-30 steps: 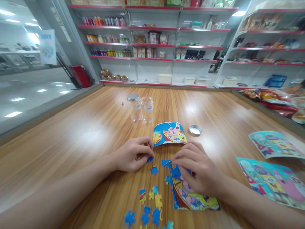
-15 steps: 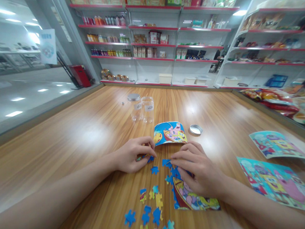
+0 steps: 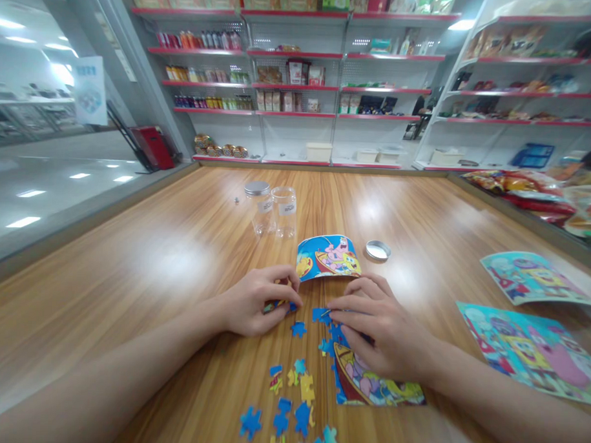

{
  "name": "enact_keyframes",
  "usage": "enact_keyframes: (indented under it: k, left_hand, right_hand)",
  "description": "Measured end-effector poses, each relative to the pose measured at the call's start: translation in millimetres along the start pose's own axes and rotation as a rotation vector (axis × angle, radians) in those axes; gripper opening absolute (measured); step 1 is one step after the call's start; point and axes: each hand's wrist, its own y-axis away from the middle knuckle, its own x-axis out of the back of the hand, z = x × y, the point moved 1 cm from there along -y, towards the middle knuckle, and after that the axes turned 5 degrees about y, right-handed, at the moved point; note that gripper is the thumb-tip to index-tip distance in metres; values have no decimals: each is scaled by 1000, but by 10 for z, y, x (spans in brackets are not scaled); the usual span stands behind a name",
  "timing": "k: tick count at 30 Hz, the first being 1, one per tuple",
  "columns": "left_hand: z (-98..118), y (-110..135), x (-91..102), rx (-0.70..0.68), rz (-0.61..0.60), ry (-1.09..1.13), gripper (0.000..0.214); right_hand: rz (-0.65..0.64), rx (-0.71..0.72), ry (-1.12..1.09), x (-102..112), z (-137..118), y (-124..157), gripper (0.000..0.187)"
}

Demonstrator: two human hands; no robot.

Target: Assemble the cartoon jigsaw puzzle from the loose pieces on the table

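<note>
My left hand (image 3: 262,300) rests on the table with fingers curled toward the thumb around blue and multicoloured jigsaw pieces (image 3: 287,305), which it partly hides. My right hand (image 3: 380,321) lies over a partly joined jigsaw puzzle (image 3: 360,379) showing a boat and cartoon figures. Its fingers are stretched out, the tips at a blue piece (image 3: 320,314) on the puzzle's upper left edge; the palm covers much of the puzzle. Between the hands is a loose blue piece (image 3: 298,329). Just beyond them stands a curved picture card (image 3: 329,256) with the boat scene.
Several loose pieces (image 3: 302,417) lie nearer me. Two clear jars (image 3: 286,215), one lidded, and a loose metal lid (image 3: 378,250) stand farther back. At right are a flat picture sheet (image 3: 528,349) and a curled one (image 3: 531,278). Packaged goods (image 3: 524,194) sit beyond the table's right edge.
The view has shifted very slightly. Both hands keep nearly the same place and pose, and the pieces lie as before.
</note>
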Motion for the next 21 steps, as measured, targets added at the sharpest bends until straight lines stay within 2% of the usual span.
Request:
enact_keyframes:
  k: [15, 17, 21]
  left_hand:
    - [-13, 2, -9, -17, 17, 3, 28]
    - [-13, 2, -8, -19, 17, 0, 28]
    - [-13, 5, -3, -4, 18, -4, 27]
  right_hand:
    - [8, 6, -3, -6, -10, 7, 28]
    - [39, -5, -14, 3, -4, 5, 28]
    - [192, -71, -3, 27, 46, 10, 24]
